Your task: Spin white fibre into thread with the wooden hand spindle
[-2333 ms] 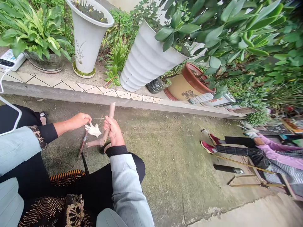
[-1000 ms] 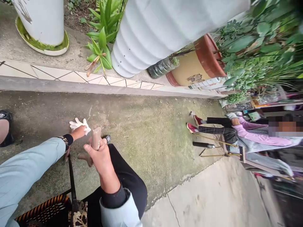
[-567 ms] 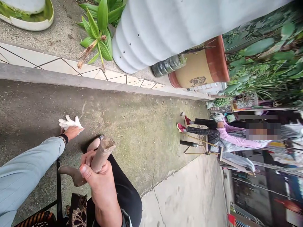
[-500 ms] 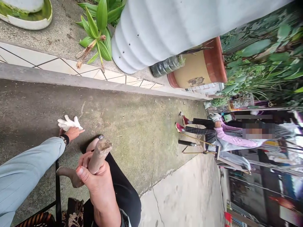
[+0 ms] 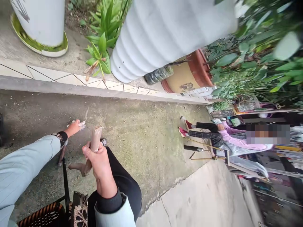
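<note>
Right hand point(image 5: 99, 162) closed around forked wooden stick point(image 5: 96, 140). Left hand point(image 5: 74, 128) lies on white glove point(image 5: 80, 124), at the stick's 10 o'clock on concrete ground point(image 5: 142, 126); grip unclear.

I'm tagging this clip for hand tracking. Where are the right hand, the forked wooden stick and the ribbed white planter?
right hand point(image 5: 96, 160): head view, back of the hand.
forked wooden stick point(image 5: 96, 138): head view, upper end above the fist.
ribbed white planter point(image 5: 165, 41): head view, its side wall.
</note>
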Demonstrator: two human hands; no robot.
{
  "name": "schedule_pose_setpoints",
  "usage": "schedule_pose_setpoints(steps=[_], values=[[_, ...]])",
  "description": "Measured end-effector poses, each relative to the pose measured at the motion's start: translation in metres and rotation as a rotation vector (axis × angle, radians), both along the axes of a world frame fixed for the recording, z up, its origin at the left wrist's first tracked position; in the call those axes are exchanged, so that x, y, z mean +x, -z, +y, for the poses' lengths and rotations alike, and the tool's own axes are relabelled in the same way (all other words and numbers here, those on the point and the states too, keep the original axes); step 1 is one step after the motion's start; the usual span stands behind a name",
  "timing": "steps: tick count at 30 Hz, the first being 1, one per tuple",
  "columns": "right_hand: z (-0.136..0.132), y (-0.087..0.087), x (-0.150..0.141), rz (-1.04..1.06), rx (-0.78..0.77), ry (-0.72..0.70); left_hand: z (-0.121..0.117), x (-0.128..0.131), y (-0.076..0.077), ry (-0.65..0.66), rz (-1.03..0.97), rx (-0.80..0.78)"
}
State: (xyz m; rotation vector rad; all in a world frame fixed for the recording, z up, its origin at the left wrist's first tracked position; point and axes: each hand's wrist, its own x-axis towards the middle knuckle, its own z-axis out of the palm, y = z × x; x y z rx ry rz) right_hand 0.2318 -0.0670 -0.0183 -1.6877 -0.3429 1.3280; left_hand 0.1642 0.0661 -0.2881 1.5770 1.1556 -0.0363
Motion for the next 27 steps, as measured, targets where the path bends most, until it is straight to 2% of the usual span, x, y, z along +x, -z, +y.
schedule_pose_setpoints(steps=[3, 6, 10, 13, 17, 22, 23, 24, 25, 27], values=[[0.01, 0.024, -0.007, 0.053, 0.063, 0.033, 0.018, -0.022, -0.036, -0.041, -0.004, 0.025], [0.025, 0.044, -0.017, 0.046, 0.078, 0.081, 0.023, -0.049, -0.082, -0.07, -0.077, 0.026], [0.039, 0.057, -0.035, -0.031, 0.037, 0.068, 0.005, -0.087, -0.145, -0.1, -0.161, 0.064], [0.039, 0.056, -0.056, -0.142, 0.077, -0.057, -0.017, -0.114, -0.182, -0.08, -0.127, 0.196], [0.03, 0.051, -0.084, -0.276, 0.122, -0.229, -0.04, -0.144, -0.209, -0.094, -0.051, 0.348], [0.027, 0.041, -0.096, -0.379, 0.076, -0.283, -0.055, -0.165, -0.234, -0.16, -0.034, 0.409], [0.027, 0.039, -0.095, -0.377, 0.084, -0.282, -0.059, -0.167, -0.239, -0.164, -0.046, 0.457], [0.028, 0.037, -0.095, -0.374, 0.089, -0.28, -0.062, -0.169, -0.244, -0.154, -0.079, 0.607], [0.029, 0.035, -0.094, -0.368, 0.092, -0.279, -0.066, -0.17, -0.249, -0.084, -0.129, 0.777], [0.031, 0.032, -0.093, -0.355, 0.09, -0.285, -0.073, -0.17, -0.255, 0.155, -0.236, 0.917]])
